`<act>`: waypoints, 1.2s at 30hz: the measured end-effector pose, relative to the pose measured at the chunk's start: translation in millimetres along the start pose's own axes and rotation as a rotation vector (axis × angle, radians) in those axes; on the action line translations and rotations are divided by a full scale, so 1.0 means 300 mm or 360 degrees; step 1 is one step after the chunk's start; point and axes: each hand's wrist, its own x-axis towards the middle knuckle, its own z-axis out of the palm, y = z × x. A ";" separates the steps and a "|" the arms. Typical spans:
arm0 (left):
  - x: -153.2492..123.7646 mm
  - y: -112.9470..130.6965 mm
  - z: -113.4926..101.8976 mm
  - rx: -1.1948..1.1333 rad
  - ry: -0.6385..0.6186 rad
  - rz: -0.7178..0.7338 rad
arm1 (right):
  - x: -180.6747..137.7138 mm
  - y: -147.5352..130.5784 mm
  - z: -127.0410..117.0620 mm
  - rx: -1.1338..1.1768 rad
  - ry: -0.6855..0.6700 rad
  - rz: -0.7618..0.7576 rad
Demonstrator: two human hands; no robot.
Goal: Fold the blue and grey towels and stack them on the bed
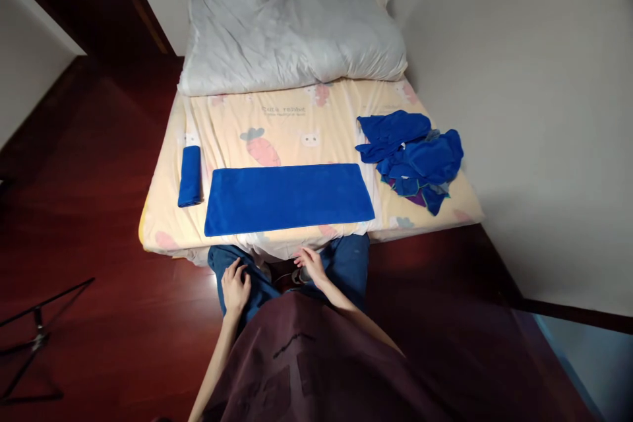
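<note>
A blue towel lies flat and smooth near the front edge of the bed, its long side running left to right. To its left is a rolled or tightly folded blue towel. On the right sits a rumpled heap of blue cloths, with bits of purple and grey showing under them. My left hand rests on my left thigh, fingers loosely spread and holding nothing. Over the inner side of my right thigh is my right hand, fingers apart and nothing in them. Neither hand touches a towel.
The bed has a cream sheet printed with carrots and rabbits. A large white quilt or pillow lies across its head end. A wall stands close on the right. Black tripod legs are on the dark red floor at lower left.
</note>
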 end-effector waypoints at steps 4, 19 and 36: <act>0.039 0.006 -0.019 -0.0006 -0.0017 -0.0032 | 0.097 -0.085 0.071 0.0566 0.0089 0.0203; 0.026 0.022 -0.017 0.0007 -0.0021 -0.0048 | 0.241 -0.102 0.298 0.1219 0.0574 0.0380; 0.957 0.475 -0.133 -0.0057 -0.0332 0.0548 | 0.262 -0.029 0.260 0.0982 0.0389 0.0365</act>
